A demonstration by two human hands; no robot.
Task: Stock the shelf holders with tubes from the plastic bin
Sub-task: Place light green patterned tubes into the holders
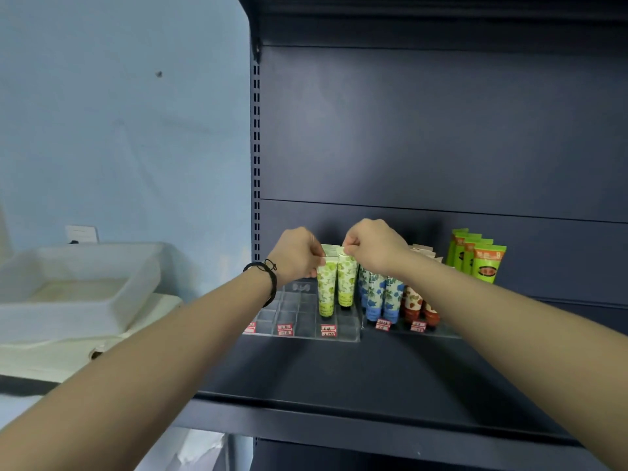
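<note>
Two green-patterned tubes stand upright in the clear acrylic holder (289, 311) on the dark shelf. My left hand (299, 253) pinches the top of the left green tube (327, 287). The crimped top of the right green tube (347, 283) is pinched by my right hand (370, 246). More green tubes stand behind them, mostly hidden by my hands. Blue-patterned tubes (380, 294) and red-patterned tubes (416, 300) fill the holder to the right. The white plastic bin (78, 283) sits at the left, off the shelf.
Bright green tubes (482, 260) stand at the back right of the shelf. Red price tags (328, 329) line the holder fronts. The left cells of the acrylic holder hold nothing. The shelf's front edge (373, 423) runs below my arms, and a slotted upright (256, 147) rises at left.
</note>
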